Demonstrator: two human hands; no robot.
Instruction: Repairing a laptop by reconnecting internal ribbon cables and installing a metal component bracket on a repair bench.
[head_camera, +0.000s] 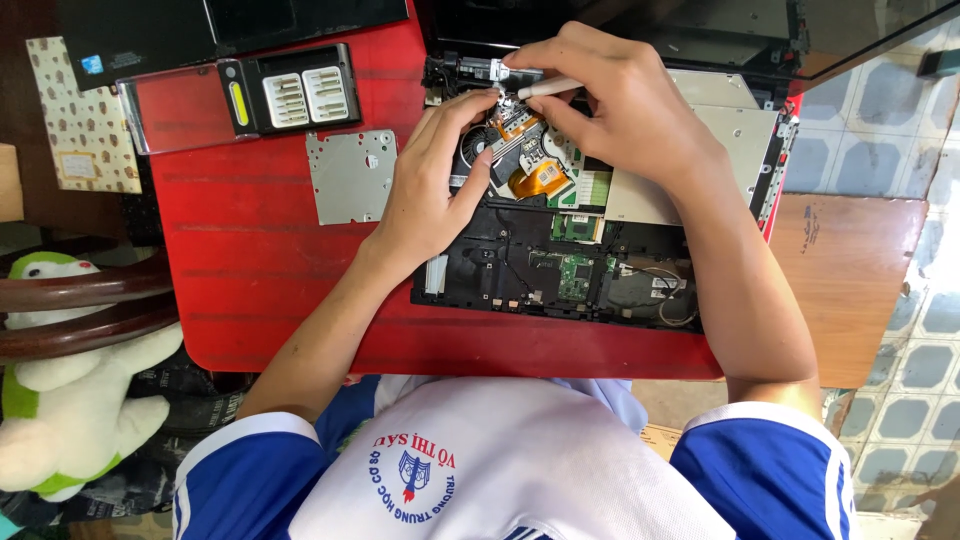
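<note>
Okay, my right hand (625, 105) pinches a white screwdriver (545, 88) closed-fingered, tip down into the opened laptop (560, 230) just left of the grip. My left hand (435, 170) holds nothing, fingertips pressing beside the fan (478, 148), probably steadying the board.

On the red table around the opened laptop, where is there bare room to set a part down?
Bare red table lies below the grey metal plate, left of the opened laptop, with a narrow strip along the near edge. The far left is crowded by the screwdriver bit case. Left hand and right hand, holding a screwdriver, cover the fan area.
</note>
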